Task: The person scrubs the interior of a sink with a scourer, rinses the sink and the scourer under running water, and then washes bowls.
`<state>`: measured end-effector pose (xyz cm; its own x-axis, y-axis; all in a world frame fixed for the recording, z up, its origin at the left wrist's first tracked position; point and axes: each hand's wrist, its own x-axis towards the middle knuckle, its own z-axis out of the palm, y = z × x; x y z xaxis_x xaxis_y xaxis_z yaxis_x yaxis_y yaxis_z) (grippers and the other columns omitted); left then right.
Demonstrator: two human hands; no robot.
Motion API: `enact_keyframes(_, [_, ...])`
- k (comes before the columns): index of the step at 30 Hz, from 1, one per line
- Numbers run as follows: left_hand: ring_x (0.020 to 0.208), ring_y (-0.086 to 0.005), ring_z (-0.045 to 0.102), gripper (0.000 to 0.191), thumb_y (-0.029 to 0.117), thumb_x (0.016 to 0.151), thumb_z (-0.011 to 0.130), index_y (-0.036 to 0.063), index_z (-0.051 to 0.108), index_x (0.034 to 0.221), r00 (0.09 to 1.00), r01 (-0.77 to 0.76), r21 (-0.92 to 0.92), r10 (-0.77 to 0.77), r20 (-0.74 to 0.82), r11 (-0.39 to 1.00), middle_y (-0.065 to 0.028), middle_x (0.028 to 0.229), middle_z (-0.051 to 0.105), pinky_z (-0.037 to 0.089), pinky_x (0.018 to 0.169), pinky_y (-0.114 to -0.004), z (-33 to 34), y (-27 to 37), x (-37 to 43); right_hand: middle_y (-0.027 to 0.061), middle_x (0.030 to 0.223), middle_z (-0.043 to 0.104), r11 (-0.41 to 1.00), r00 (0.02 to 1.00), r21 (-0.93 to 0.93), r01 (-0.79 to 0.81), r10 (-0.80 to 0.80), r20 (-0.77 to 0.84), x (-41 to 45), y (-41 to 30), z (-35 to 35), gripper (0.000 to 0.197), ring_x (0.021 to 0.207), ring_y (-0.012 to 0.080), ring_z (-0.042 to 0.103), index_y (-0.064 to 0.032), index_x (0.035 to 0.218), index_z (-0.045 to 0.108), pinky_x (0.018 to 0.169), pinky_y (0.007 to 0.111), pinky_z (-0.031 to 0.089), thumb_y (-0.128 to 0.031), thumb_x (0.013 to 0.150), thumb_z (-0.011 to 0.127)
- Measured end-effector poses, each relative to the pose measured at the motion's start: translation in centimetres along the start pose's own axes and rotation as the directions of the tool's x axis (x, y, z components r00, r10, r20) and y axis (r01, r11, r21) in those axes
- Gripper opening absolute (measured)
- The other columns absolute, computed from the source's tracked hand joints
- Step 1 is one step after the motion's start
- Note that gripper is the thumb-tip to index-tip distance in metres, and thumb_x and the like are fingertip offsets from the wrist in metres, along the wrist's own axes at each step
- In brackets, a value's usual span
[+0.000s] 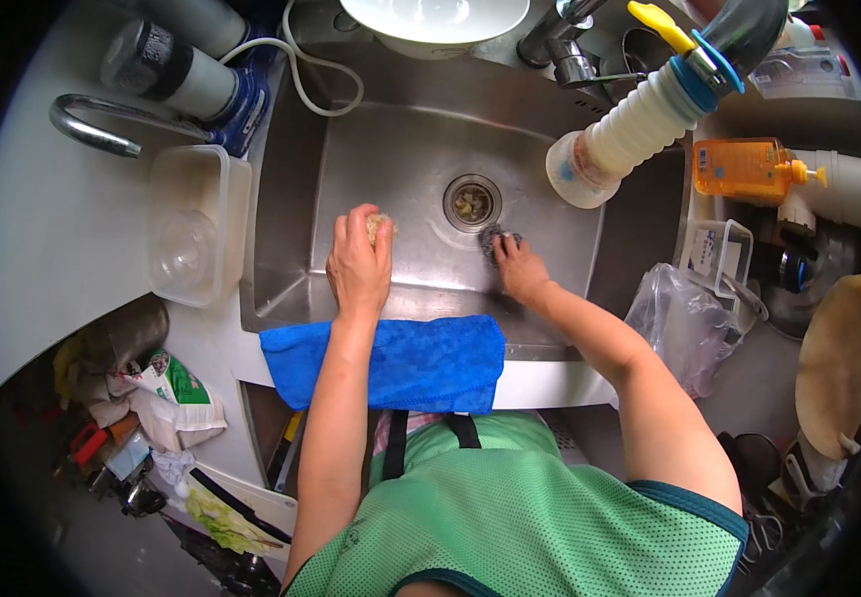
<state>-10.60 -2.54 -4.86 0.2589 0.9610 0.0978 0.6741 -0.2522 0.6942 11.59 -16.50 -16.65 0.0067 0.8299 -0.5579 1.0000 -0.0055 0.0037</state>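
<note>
My left hand (359,261) is closed around a pale, fibrous scrubbing pad (378,227) above the left part of the stainless steel sink (400,149). Under the fingers of my right hand (521,269) is a dark steel wool scourer (496,242), pressed to the sink floor just below the drain strainer (471,203), which holds food scraps. A white ribbed faucet extension (624,134) hangs over the sink's right side. A blue cloth (430,358) lies over the front edge, with my left forearm across it.
A clear plastic container (199,224) stands left of the sink, near a curved metal spout (94,123). A white bowl (438,26) sits behind. On the right are an orange pump bottle (740,168) and a plastic bag (680,321); at lower left, a cutting board (273,511) with leaves.
</note>
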Motion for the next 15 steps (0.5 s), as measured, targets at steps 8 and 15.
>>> enact_keyframes(8, [0.080, -0.0340, 0.055, 0.021, 0.020, 0.082, 0.055, 0.0077, 0.052, 0.099, 0.999, -0.007, 0.003, 0.007, 0.043, 1.000, -0.0136, 0.091, 0.053, 0.044, 0.067, -0.042, 0.3, 0.1, 0.1, 0.0174, 0.116, 0.044, 0.932, 0.964, 0.264, -0.250, 0.264, -0.017, 3.5, 3.5, -2.9, 0.062, 0.099, 0.0329, 0.050, -0.0122, 0.134, 0.027, 0.078, 0.040, 0.048, -0.009, 0.076, 0.048])
enact_keyframes(15, [0.080, -0.0342, 0.055, 0.022, 0.020, 0.082, 0.056, 0.0077, 0.052, 0.100, 0.999, -0.004, 0.003, 0.004, 0.052, 1.000, -0.0138, 0.092, 0.053, 0.044, 0.068, -0.042, 0.2, -0.1, 0.1, 0.0133, 0.119, 0.045, 0.993, 0.995, 0.092, -0.074, 0.067, 0.079, 2.2, 2.0, -3.5, 0.055, 0.103, 0.0309, 0.049, -0.0177, 0.132, 0.033, 0.080, 0.038, 0.047, -0.010, 0.079, 0.042])
